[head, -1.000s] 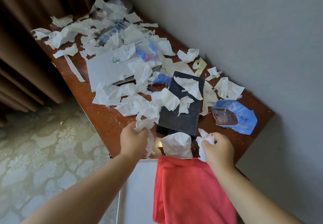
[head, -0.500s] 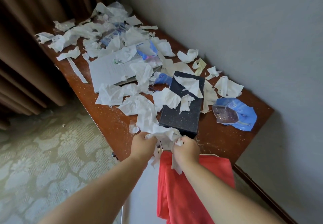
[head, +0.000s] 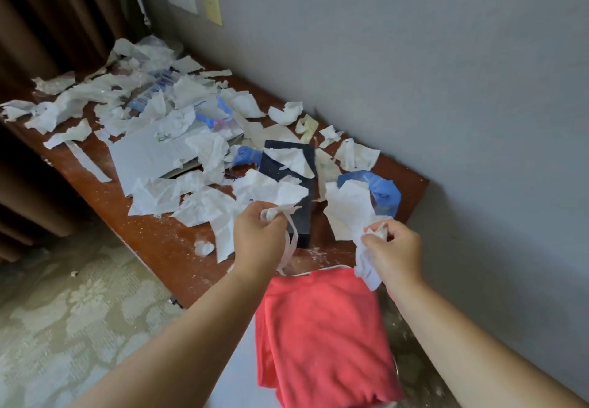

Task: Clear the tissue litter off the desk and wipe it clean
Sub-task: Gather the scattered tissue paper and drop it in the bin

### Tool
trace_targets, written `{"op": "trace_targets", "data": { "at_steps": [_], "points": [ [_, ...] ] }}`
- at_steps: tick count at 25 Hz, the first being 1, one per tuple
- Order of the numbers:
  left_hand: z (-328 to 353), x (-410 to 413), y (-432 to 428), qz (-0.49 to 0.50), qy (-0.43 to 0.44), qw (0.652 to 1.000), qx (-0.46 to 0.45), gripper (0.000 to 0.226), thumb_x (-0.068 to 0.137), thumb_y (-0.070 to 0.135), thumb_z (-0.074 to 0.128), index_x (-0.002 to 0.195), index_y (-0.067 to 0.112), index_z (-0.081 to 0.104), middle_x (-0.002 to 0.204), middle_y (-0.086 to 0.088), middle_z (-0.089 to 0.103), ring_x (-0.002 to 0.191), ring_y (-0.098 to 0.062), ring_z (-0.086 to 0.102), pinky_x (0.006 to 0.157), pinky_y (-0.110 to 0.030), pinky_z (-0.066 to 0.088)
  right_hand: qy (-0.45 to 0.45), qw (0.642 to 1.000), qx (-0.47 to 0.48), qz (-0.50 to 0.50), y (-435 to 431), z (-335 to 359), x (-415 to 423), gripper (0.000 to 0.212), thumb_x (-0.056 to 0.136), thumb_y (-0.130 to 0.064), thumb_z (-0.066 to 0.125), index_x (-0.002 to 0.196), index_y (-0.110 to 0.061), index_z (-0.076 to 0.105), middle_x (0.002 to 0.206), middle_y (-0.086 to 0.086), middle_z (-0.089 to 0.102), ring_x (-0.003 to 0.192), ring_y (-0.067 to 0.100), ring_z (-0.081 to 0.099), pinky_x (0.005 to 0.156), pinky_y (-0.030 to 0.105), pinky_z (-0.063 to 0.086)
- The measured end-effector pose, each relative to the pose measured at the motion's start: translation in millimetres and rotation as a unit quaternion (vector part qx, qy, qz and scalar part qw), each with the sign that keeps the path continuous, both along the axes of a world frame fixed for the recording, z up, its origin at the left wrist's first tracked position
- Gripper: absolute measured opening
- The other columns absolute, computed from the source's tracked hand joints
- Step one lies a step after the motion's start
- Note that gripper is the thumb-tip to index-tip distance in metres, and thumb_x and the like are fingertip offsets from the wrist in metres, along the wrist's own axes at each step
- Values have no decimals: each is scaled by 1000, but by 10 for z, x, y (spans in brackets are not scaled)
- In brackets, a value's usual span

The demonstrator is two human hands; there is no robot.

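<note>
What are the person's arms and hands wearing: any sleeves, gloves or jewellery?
Nothing worn shows. The left hand and right hand are bare, with no gloves, rings or bands. The left forearm and right forearm are bare too, with no sleeve, cuff or watch down to the frame's lower edge. The upper arms are out of view.

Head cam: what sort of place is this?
Probably a hotel room or bedroom: a wooden desk set against a grey wall, heavy brown curtains beside it, and floral patterned carpet on the floor.
</note>
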State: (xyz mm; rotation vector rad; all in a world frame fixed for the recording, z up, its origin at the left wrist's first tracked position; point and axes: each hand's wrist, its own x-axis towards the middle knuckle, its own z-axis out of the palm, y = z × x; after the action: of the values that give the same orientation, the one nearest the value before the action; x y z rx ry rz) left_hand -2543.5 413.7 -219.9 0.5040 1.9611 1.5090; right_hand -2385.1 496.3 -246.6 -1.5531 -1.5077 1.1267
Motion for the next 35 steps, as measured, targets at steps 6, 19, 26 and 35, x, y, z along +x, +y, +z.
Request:
{"op": "trace_targets", "data": {
  "at_steps": [6, 19, 26, 35],
  "points": [
    [-133, 1277, 364, -134, 46, 990, -16, 24, 79, -4, 51, 63, 13, 55, 55, 2, 55, 50, -8, 49, 50, -21, 39, -44, 999, -6, -11, 130, -2, 1291, 29, 77, 3, 59, 59, -20, 54, 64, -8, 56, 60, 10, 53, 51, 19, 37],
    [-1760, 3238, 92, 38, -277, 937, -210, 4, 86, 6, 56, 83, 7, 57, 75, -14, 60, 65, -27, 57, 68, -37, 49, -158, 962, -207, 86, -43, -1306, 3171, 24, 80, -2, 56, 69, -23, 57, 74, -6, 60, 70, 12, 57, 53, 19, 35],
    [-3494, 3209, 37, 139, -389, 842, -346, 22, 86, 0, 60, 107, -3, 52, 98, -22, 51, 72, -32, 51, 59, -36, 48, -214, 905, -354, 97, -195, -3025, 2896, 16, 77, 0, 51, 69, -12, 58, 68, -1, 56, 71, 15, 53, 47, 13, 31],
    [-5173, 2828, 18, 130, -445, 830, -310, 20, 86, 16, 61, 96, -2, 63, 91, -20, 65, 80, -35, 64, 69, -42, 54, -16, 865, -498, -48, -142, -4690, 2504, 28, 80, 8, 60, 94, -15, 64, 108, 16, 60, 81, 30, 59, 69, 33, 48]
  ]
}}
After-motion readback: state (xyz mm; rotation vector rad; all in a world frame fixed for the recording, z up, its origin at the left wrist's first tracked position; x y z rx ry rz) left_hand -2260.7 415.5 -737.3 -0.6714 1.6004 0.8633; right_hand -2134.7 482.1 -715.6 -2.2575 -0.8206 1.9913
